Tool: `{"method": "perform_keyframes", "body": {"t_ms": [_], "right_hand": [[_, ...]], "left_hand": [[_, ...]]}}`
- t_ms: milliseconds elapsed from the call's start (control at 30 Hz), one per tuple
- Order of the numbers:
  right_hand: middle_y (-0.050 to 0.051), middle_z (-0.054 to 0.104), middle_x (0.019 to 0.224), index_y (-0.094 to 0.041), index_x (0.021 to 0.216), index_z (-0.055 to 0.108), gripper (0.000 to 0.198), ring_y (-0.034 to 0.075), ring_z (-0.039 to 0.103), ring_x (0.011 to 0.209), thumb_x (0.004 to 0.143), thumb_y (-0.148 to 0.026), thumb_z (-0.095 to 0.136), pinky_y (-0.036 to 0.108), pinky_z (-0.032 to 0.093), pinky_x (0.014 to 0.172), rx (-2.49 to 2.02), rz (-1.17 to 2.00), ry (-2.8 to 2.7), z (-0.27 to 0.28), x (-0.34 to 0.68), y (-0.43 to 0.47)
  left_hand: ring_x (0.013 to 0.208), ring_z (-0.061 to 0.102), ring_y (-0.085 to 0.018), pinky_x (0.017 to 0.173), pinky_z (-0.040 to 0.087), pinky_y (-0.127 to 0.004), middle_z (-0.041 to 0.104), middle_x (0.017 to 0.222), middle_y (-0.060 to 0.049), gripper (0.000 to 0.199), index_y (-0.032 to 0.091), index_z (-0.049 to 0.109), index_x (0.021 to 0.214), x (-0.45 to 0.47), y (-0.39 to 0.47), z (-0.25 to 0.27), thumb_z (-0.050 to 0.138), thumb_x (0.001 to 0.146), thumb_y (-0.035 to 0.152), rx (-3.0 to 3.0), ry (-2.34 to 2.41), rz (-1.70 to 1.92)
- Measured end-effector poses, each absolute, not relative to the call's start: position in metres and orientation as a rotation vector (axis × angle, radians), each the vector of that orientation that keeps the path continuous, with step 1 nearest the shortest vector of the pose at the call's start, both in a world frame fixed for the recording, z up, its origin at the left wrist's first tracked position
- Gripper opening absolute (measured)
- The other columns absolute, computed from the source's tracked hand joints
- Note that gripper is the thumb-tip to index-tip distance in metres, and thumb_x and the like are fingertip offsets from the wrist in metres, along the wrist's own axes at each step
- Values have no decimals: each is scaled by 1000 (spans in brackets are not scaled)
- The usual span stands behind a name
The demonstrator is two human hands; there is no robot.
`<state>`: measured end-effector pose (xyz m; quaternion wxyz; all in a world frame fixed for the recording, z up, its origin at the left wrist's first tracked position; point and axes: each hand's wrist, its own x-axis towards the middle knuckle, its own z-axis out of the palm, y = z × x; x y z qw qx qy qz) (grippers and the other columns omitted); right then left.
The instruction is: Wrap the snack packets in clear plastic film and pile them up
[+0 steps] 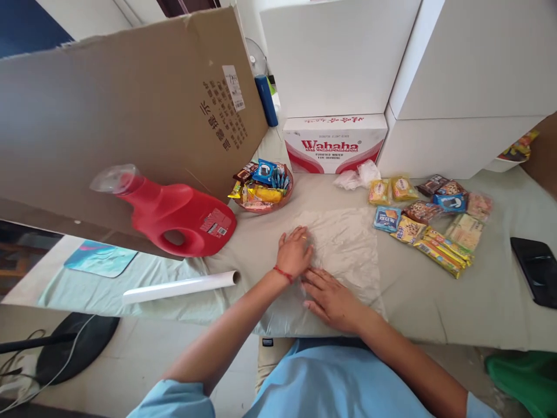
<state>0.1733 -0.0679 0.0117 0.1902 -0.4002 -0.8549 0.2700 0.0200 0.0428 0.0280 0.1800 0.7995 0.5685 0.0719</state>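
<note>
A thin, clear plastic bag or sheet (348,249) lies spread on the cloth-covered table. My left hand (295,252), with a red string at its wrist, rests palm down at the left edge of the plastic, its fingers loosely apart. My right hand (331,297) lies flat nearer to me, fingers stretched toward the left hand and touching or almost touching it. Neither hand grips anything that I can see. To the right sit packaged snacks: yellow packets (402,188), a blue packet (387,219), and long yellow snack sticks (444,249).
A bowl of snacks (288,194) stands at the back left, beside a red jug (183,217) and a large cardboard box (130,104). A white roll (183,286) lies front left. Behind are a Wahaba-style red-and-white "Wahaha" box (335,145) and crumpled plastic (357,175). A black phone (537,270) lies right.
</note>
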Motion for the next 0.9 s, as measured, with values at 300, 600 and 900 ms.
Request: {"method": "perform_keyframes", "body": {"t_ms": [300, 600, 900], "right_hand": [[8, 43, 164, -30, 155, 48, 51, 26, 42, 151, 108, -46, 41, 52, 39, 123, -1438, 787, -1684, 7, 237, -77], [9, 61, 148, -23, 149, 58, 59, 30, 34, 155, 98, -53, 61, 57, 21, 129, -1030, 1097, -2547, 52, 234, -119], [9, 74, 124, -21, 121, 72, 26, 29, 53, 139, 102, -26, 55, 55, 44, 115, -1280, 637, -2285, 40, 263, -108]], "left_hand": [[160, 22, -30, 125, -2, -67, 30, 171, -9, 80, 27, 39, 158, -37, 46, 16, 63, 81, 28, 2253, 1150, 27], [157, 31, -25, 125, 1, -68, 47, 162, -3, 51, 34, 55, 147, -37, 65, 10, 31, 102, 34, 2187, 1295, 147], [157, 29, -31, 124, 11, -71, 41, 166, -8, 50, 27, 57, 145, -47, 50, 17, 48, 97, 36, 2350, 1471, 119]]}}
